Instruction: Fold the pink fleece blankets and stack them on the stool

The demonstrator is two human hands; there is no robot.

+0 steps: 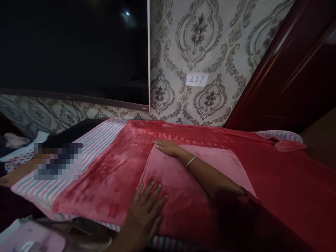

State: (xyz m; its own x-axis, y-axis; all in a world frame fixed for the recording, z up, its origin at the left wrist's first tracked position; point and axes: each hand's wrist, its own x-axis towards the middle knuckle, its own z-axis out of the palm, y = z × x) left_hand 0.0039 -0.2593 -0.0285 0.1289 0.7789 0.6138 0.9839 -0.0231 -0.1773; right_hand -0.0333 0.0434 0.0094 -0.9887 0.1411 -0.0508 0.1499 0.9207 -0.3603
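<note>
A red velvety cloth [105,175] is spread over a striped pad [105,134]. On top of it lies a smooth pink panel of fabric [178,171], its left edge running slantwise from back to front. My left hand [147,206] rests palm down on the near left part of this panel, fingers spread. Farther back, my right hand [166,147] lies flat at the panel's far left corner with its fingers stretched to the left; a thin bangle [190,161] circles that wrist. Neither hand grips anything visible.
A large dark screen [73,49] hangs on the patterned wall [178,115], near a paper label [196,79] reading 277. Dark red wood [283,70] slants along the right. Fabrics, one dotted [19,161], lie at left. A pinkish item [34,236] is at bottom left.
</note>
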